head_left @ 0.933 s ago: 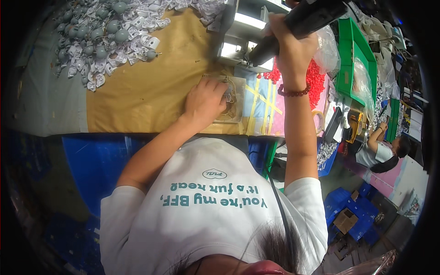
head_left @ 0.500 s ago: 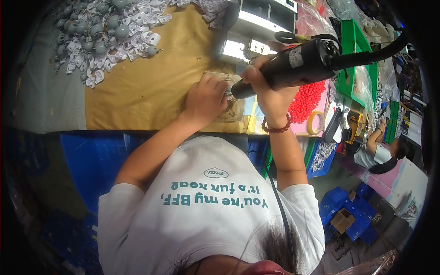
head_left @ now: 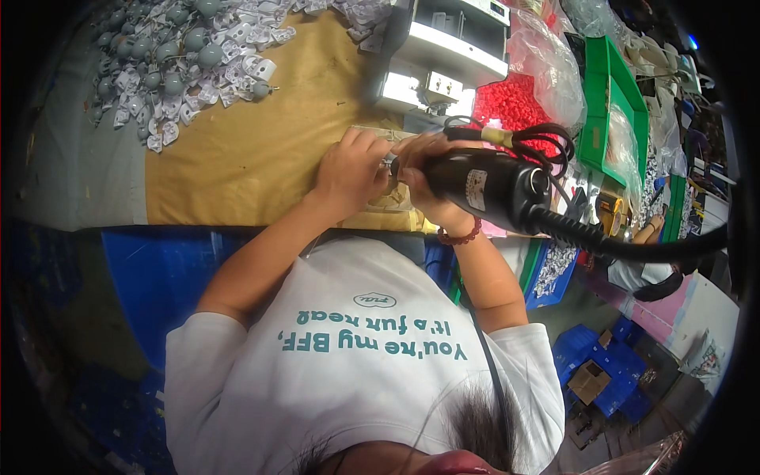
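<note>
The two hands meet at the upper middle of the frame. The right hand (head_left: 430, 201) is wrapped round the front of a black power tool (head_left: 487, 188), which lies slantwise with its back end to the right. The tool's tip ends beside the left fingertips, but I cannot tell whether it touches anything. The left hand (head_left: 348, 176) is bent over a clear plate (head_left: 389, 199) on the desk (head_left: 237, 158), its fingers curled down at a small piece (head_left: 390, 161) that they mostly cover. Its shape is hard to make out, and I cannot tell if they grip it or only press on it. Both hands hide much of the plate.

A thick black cord (head_left: 633, 250) runs from the tool toward the right rim. At the upper left, a heap of white parts and grey balls (head_left: 170, 67) fades into the dark border. The white machine (head_left: 451, 57) is cut off at the top edge. Red pieces (head_left: 511, 103) lie partly under a clear bag (head_left: 552, 75).
</note>
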Demonstrator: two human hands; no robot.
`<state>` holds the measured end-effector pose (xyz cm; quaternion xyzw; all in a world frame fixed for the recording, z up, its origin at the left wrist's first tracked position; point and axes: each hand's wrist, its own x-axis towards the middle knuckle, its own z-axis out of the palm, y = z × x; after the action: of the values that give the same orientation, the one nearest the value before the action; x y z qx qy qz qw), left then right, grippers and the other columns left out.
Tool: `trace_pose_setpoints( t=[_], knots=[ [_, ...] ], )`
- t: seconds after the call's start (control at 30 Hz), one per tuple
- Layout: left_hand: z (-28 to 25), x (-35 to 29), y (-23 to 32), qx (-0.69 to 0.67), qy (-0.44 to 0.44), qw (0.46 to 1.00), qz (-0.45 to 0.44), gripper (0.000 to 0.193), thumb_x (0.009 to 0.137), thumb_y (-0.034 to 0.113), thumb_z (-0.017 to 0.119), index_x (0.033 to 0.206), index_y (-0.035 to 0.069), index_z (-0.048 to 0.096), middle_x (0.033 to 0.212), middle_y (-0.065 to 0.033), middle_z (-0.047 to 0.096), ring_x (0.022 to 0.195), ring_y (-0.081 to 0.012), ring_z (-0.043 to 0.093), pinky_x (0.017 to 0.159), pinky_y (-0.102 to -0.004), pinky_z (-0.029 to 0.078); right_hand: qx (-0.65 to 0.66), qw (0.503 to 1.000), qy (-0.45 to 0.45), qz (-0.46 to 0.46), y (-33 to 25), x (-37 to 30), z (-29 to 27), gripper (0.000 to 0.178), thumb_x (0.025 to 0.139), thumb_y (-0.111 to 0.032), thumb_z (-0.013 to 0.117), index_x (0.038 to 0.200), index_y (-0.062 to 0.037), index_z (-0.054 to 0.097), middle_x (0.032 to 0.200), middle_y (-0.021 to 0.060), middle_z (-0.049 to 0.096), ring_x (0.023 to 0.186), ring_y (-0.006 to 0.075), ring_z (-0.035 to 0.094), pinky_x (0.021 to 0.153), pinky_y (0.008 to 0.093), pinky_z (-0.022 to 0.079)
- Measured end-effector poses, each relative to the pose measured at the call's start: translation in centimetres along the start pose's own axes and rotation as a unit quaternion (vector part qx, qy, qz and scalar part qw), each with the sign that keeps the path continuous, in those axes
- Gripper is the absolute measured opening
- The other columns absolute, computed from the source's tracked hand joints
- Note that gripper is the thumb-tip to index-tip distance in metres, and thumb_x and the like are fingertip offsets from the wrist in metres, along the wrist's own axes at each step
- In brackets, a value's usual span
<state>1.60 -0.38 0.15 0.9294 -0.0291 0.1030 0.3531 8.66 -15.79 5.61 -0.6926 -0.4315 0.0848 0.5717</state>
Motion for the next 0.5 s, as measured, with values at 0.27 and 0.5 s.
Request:
trace_pose_setpoints(
  t=[0.27,0.5],
  knots=[
    [0.1,0.0,0.0,0.001,0.003,1.0,-0.007,0.037,0.066,0.01,0.073,0.1,0.012,0.059,0.1,-0.0058,0.058,0.1,-0.0287,0.056,0.076,-0.0406,0.052,-0.024,0.999,0.009,0.027,0.3,-0.4,0.8,0.035,0.085,0.007,0.06,0.114,-0.0094,0.047,0.082,0.007,0.057,0.075,0.0195,0.057,0.093,0.0462,0.049],
    [-0.6,-0.2,0.4,-0.03,-0.006,0.999,-0.035,0.037,0.073,0.012,0.074,0.107,0.009,0.061,0.106,-0.0074,0.058,0.104,-0.0315,0.055,0.085,-0.0413,0.05,0.054,0.976,0.172,0.122,-1.0,1.7,-1.5,0.029,0.082,0.003,0.065,0.108,-0.0011,0.051,0.081,0.0089,0.064,0.072,0.0182,0.063,0.073,0.0341,0.053]
  ],
)
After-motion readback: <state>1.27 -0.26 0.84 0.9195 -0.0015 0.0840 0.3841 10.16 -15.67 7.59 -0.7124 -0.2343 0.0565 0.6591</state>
